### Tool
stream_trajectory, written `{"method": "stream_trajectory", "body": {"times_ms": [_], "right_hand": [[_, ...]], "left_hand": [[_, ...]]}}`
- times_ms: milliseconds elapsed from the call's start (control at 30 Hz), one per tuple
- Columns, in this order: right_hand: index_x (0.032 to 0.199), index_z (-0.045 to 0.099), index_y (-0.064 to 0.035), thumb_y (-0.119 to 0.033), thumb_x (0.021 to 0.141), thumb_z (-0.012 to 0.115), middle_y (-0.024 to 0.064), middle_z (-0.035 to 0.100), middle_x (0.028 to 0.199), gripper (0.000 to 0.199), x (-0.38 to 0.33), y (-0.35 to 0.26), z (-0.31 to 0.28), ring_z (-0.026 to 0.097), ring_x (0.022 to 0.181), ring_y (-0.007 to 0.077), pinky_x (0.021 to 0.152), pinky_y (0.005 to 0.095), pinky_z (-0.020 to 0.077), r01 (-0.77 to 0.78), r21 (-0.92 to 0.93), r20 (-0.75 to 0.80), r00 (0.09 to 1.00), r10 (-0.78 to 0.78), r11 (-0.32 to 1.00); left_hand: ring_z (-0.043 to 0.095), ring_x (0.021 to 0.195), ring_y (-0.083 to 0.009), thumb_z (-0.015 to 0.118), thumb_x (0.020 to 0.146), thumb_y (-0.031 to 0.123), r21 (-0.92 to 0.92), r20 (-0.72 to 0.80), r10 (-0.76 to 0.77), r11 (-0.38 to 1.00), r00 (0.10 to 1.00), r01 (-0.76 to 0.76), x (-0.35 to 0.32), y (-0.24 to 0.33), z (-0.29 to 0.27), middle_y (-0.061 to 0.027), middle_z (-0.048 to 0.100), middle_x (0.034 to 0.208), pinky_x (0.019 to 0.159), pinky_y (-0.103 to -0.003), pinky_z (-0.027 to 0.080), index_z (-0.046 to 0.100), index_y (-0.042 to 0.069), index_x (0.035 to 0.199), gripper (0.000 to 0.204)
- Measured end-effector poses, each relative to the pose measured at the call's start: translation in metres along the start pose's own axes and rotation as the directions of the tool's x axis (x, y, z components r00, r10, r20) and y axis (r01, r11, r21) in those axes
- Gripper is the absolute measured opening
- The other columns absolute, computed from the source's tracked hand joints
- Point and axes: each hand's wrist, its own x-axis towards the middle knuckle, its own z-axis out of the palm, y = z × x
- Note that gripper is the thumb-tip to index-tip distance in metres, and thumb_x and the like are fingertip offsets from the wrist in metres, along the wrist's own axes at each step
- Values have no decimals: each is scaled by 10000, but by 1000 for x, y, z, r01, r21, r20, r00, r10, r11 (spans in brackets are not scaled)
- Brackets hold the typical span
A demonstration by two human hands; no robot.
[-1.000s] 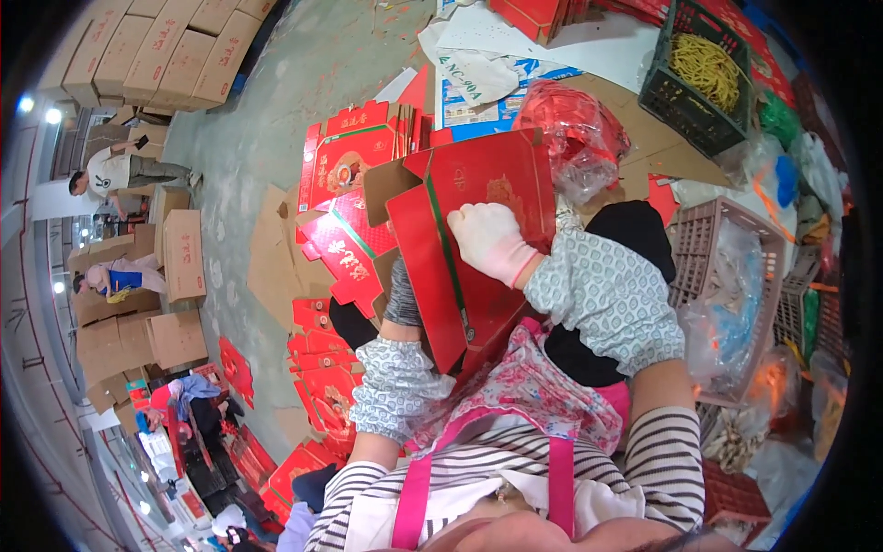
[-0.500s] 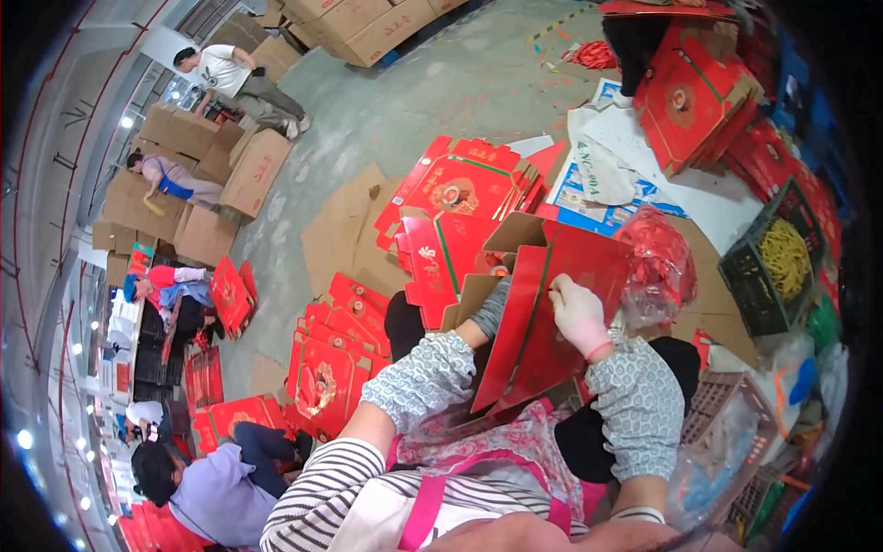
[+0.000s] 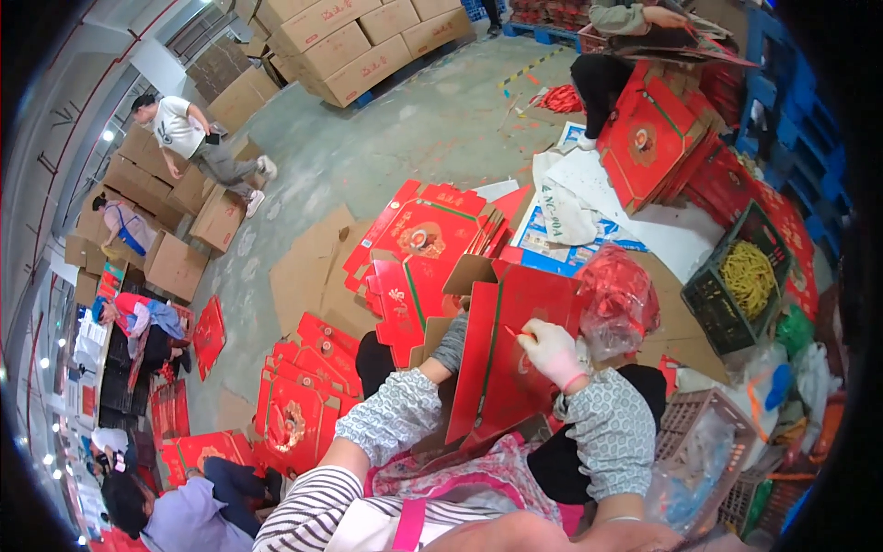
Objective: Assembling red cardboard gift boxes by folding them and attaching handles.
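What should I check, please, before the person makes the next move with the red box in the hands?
1. Right hand lies on the red box panel: ok.
2. Left hand touches the box: cannot tell, hidden behind the panel.
3. Box stands upright on the lap: ok.
4. Plastic bag apart from the box: not ok, it presses against the edge.
5. Flat red boxes within the left arm's reach: ok, likely.

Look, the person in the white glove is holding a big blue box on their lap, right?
Not quite. The box is red, not blue. The head view shows the right hand in a white glove pressed on it while it stands on the lap.
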Motion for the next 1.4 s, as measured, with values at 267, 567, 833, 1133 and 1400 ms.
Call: {"method": "stream_trajectory", "body": {"times_ms": [267,567,833,1133,1400], "right_hand": [[861,646,-54,-299,774,606,172,634,787,263,-4,-13,-9,616,786,343,697,430,484,-36,-23,42,998,37,999],[991,621,-26,-92,841,529,-71,427,602,187,-33,-9,-80,313,448,0,397,173,227,-209,845,144,975,167,491],[1135,482,22,-156,938,473,62,628,798,266,-116,-2,-173,524,605,148,545,262,390,525,850,-523,851,53,-46],[925,628,15,-119,850,591,121,611,819,158,-95,-53,-118,615,720,180,678,289,486,63,506,-237,969,69,860],[895,601,-42,-78,819,541,108,622,748,103,-66,-33,21,603,771,300,692,383,466,258,246,-26,965,-259,934]], "left_hand": [[603,843,-333,529,812,251,242,122,23,969,992,-52,-10,-17,-3,-179,634,889,774,-442,446,611,42,950,263],[586,641,-334,572,779,202,252,-57,182,954,982,-162,-39,22,-14,-143,618,720,566,-435,445,621,74,831,147],[614,750,-298,590,789,241,-219,-64,-73,974,995,57,-87,-38,0,-141,643,801,639,-391,477,632,70,866,192],[601,783,-227,646,754,291,-554,343,-468,600,815,578,-122,-18,3,-88,637,862,674,-342,480,612,115,923,247],[599,716,-205,695,732,273,32,368,-234,970,900,240,-153,-56,12,-59,625,793,646,-335,492,609,108,876,235]]}}
